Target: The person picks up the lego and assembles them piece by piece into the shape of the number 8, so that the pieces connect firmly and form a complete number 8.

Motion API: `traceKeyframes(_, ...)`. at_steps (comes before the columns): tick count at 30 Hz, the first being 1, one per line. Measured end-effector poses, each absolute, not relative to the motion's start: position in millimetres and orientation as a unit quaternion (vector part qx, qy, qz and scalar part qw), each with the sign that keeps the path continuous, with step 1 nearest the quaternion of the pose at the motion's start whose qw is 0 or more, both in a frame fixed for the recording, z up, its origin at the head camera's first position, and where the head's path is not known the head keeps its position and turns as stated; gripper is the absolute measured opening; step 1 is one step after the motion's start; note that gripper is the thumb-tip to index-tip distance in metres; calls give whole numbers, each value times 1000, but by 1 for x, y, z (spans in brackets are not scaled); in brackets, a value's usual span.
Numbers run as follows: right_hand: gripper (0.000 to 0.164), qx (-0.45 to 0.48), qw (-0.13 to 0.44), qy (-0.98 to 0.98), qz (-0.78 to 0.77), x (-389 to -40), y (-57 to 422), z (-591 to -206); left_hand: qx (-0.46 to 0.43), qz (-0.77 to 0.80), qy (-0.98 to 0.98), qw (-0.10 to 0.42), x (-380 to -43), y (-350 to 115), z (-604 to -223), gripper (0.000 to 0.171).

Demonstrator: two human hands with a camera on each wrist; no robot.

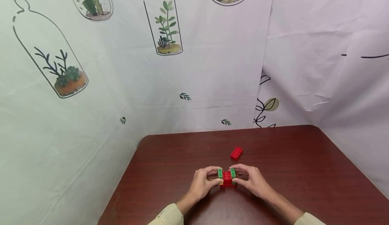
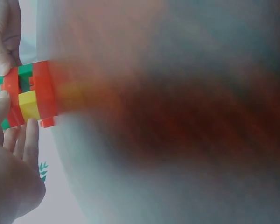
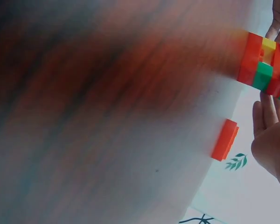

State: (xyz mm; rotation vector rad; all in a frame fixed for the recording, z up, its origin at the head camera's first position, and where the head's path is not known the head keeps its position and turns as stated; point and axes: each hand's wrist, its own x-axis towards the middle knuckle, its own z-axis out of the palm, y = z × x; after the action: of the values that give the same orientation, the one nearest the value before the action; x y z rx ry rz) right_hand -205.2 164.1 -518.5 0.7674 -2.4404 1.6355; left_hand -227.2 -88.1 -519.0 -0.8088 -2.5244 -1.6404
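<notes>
A small structure of toy building bricks stands on the table between both hands. At its base lies a red brick (image 1: 228,185); above that, a yellow brick (image 2: 29,105) and a green brick (image 3: 262,75) stand apart with a gap between them. Another red brick (image 1: 227,175) spans them, topped by a green brick at each end. My left hand (image 1: 203,181) pinches the left green brick (image 1: 220,173) between thumb and fingers. On the opposite side, my right hand (image 1: 254,181) pinches the right green brick (image 1: 232,172) the same way.
One loose red brick (image 1: 236,153) lies on the brown table (image 1: 170,157) beyond the structure, slightly to the right. White printed cloth (image 1: 206,76) hangs behind the table and along both sides.
</notes>
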Motion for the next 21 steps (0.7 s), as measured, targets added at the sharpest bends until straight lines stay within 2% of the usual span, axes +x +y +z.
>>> traceKeyframes(2, 45, 246, 46, -812, 528, -208, 165, -517, -263, -499, -826, 4, -229, -88, -516, 38)
traceKeyframes(7, 59, 252, 38, -832, 492, -211, 169, -512, -271, -414, -869, -25, -233, -90, -511, 56)
traceKeyframes(9, 61, 254, 37, -833, 490, -211, 169, -511, -274, -408, -871, -21, -232, -91, -512, 60)
traceKeyframes(12, 57, 250, 43, -827, 502, -212, 168, -511, -274, -447, -851, -3, -232, -90, -515, 55)
traceKeyframes(16, 45, 243, 57, -825, 506, -213, 167, -512, -278, -493, -824, 27, -232, -88, -519, 42)
traceKeyframes(21, 36, 239, 57, -823, 513, -213, 168, -517, -280, -501, -818, 38, -233, -85, -520, 35)
